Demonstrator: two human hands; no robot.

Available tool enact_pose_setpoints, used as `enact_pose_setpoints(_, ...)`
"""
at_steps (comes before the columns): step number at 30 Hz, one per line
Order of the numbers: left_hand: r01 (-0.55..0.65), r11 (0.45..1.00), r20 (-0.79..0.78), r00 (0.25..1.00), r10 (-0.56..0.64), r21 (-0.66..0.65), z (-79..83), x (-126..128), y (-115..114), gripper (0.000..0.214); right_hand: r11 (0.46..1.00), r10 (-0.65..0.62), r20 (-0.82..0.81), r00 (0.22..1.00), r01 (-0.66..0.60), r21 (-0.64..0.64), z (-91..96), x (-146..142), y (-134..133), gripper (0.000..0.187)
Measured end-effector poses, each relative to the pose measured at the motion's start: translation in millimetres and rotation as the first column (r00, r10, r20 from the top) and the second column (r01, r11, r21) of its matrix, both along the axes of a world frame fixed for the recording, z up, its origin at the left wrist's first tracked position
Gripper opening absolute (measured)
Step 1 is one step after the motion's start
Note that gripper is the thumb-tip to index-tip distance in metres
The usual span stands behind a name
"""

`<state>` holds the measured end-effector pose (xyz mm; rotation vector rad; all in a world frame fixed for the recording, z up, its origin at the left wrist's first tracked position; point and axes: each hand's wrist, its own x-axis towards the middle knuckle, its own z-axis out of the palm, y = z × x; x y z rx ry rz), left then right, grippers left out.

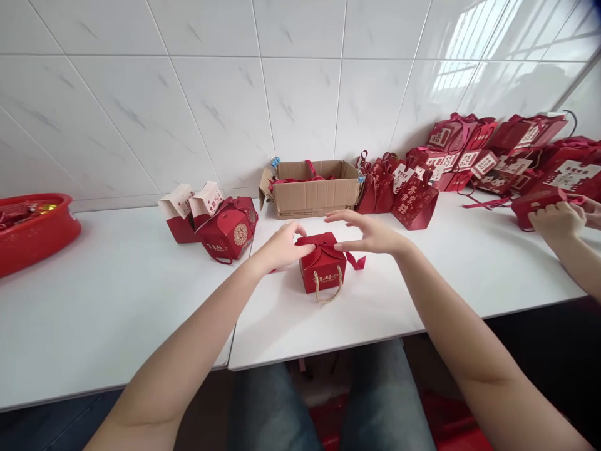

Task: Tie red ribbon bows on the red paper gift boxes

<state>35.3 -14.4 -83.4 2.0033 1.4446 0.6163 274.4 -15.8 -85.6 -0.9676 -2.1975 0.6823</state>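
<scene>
A small red gift box (323, 270) with gold lettering and a tan rope handle stands on the white table (141, 294) in front of me. A red ribbon (355, 260) lies over its top and trails to the right. My left hand (283, 246) is closed in a pinch on the ribbon at the box's top left. My right hand (367, 233) hovers at the top right with its fingers stretched out, its fingertips at the ribbon.
A cardboard carton (313, 189) with red ribbons stands behind the box. Two unfinished red boxes (211, 219) sit to the left, a red basket (35, 228) at far left. Several finished red boxes (493, 163) line the right wall. Another person's hands (558, 219) hold a red box at right.
</scene>
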Motion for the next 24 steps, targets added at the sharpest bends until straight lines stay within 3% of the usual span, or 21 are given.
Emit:
enact_pose_setpoints(4, -0.031, 0.999, 0.195, 0.98, 0.038, -0.039, -22.6, 9.7, 1.0, 0.02, 0.988, 0.139, 0.049, 0.989, -0.135, -0.079, -16.2, -9.5, 18.5, 0.068)
enact_pose_setpoints(10, -0.051, 0.996, 0.499, 0.863, 0.078, -0.067, -53.0, 10.5, -3.6, 0.023, 0.975, 0.144, -0.19, 0.971, -0.172, -0.142, -47.7, -15.0, 22.4, 0.059)
enact_pose_setpoints(24, -0.053, 0.996, 0.582, 0.809, 0.086, -0.073, -61.9, 11.8, -6.3, 0.03, 0.986, 0.108, -0.325, 0.94, -0.142, -0.085, -59.3, -22.4, 14.3, 0.044)
